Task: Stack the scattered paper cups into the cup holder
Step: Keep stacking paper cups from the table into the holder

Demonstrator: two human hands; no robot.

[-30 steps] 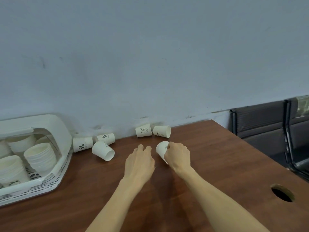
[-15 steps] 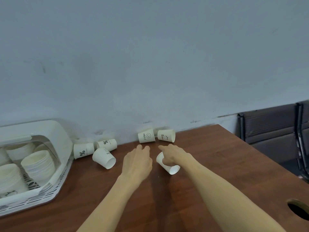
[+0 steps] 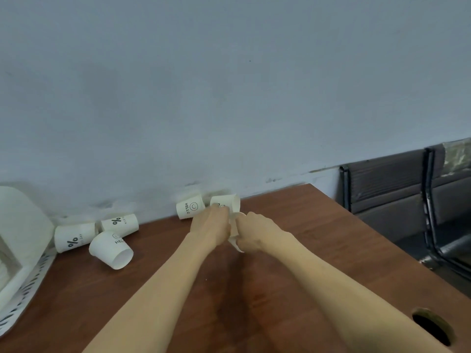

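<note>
Head view: I see both bare forearms reaching to the back of the brown wooden tabletop point(image 3: 293, 250), where small white paper cups lie on their sides along the pale blue wall.
Right hand: my right hand point(image 3: 257, 233) is curled round a white paper cup point(image 3: 234, 229), of which only a strip shows between the two hands.
Left hand: my left hand point(image 3: 212, 225) is pressed up against that same cup, its fingertips by the printed cup lying at the wall point(image 3: 226, 203); I cannot tell whether it grips anything.
Cups left out: a "HELLO" smiley cup point(image 3: 190, 207) at the wall, two "%" cups point(image 3: 74, 239) point(image 3: 119, 224) and another "HELLO" cup point(image 3: 110, 249) with its mouth toward me, clustered near the holder.
Holder: the white plastic cup holder basket point(image 3: 23, 250) sits at the far left edge, well apart from my hands.
Handling: I judge these cups very light, thin-walled and easily crushed, and they would roll on their sides; I would hold one loosely around the mid-wall, or near the stiffer rolled rim.
Writing: "HELLO" with a smiley, a large "%" with small text that looks like "NICE DAY"; the print on the cup behind my left hand is unreadable.
</note>
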